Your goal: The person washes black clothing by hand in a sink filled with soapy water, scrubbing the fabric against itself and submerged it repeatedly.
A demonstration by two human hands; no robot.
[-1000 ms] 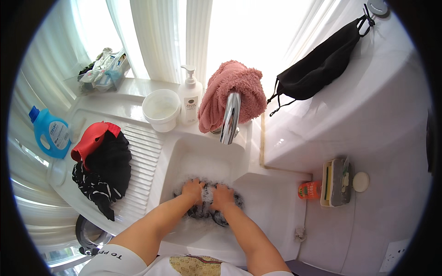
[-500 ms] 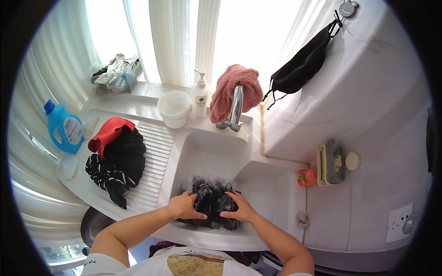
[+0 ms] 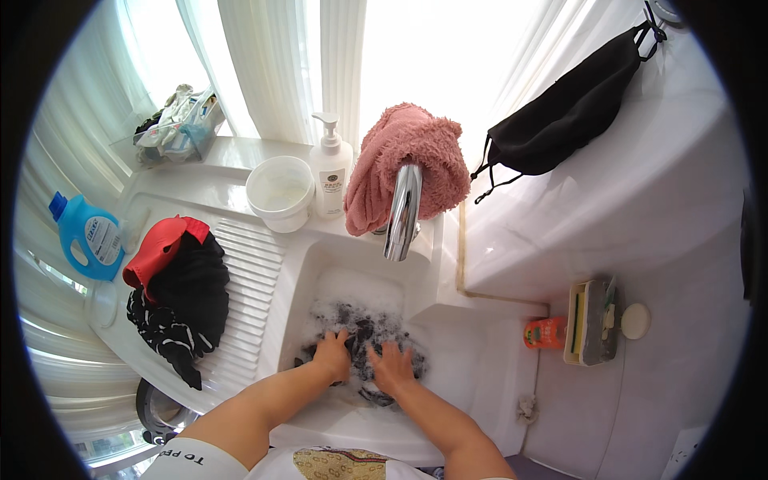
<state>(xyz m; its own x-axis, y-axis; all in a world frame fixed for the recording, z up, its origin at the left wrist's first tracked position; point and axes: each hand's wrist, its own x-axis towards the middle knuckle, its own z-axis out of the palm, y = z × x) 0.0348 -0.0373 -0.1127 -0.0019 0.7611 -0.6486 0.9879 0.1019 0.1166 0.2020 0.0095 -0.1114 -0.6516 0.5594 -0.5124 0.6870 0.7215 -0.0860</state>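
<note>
A dark, wet garment (image 3: 362, 326) lies bunched in the foamy water of the white sink (image 3: 336, 264). My left hand (image 3: 333, 357) presses down on its left part, fingers stretched forward and their tips partly sunk in cloth and suds. Beside it, my right hand (image 3: 390, 368) pushes on the right part with its fingers apart. Both hands touch the cloth without closing round it. Foam hides some of the garment's folds.
Left of the basin, a red-and-black heap of clothes (image 3: 188, 280) rests on the ribbed washboard (image 3: 248, 272). A chrome faucet (image 3: 404, 212), draped with a pink towel (image 3: 408, 152), rises behind. Nearby stand a white bucket (image 3: 280, 192), a pump bottle (image 3: 330, 172) and a blue detergent jug (image 3: 90, 238).
Both hands have moved forward and pushed deeper into the garment, which is now flatter and more covered by suds. The view has shifted closer to the faucet.
</note>
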